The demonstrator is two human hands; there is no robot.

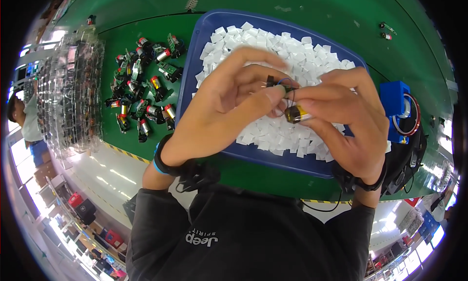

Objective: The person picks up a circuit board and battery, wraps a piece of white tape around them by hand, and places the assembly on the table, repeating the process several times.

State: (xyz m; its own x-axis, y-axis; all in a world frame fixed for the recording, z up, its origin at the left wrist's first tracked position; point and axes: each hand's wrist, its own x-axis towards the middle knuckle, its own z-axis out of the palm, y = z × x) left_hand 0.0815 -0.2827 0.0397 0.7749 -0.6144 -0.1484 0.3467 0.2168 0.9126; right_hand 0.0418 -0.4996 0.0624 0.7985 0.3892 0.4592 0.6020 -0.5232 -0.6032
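Over the blue tray [195, 61], both my hands meet around one small electronic assembly. My left hand [234, 98] pinches its circuit board [288, 88], which carries a black part at one end, between thumb and fingers. In my right hand [348, 117] is the small cylindrical battery [296, 114], yellow and black, gripped by the fingertips. Thin wires run between the board and the battery. White paper-like square pieces [273, 137] fill the tray below. Fingers hide part of the board.
Left of the tray, several similar board-and-battery assemblies [156, 86] lie on the green table [161, 30]. Stacked clear plastic trays [70, 96] stand at the far left. A blue tape dispenser [394, 105] and a black bag [404, 166] are at the right. Another person [29, 115] is at the far left.
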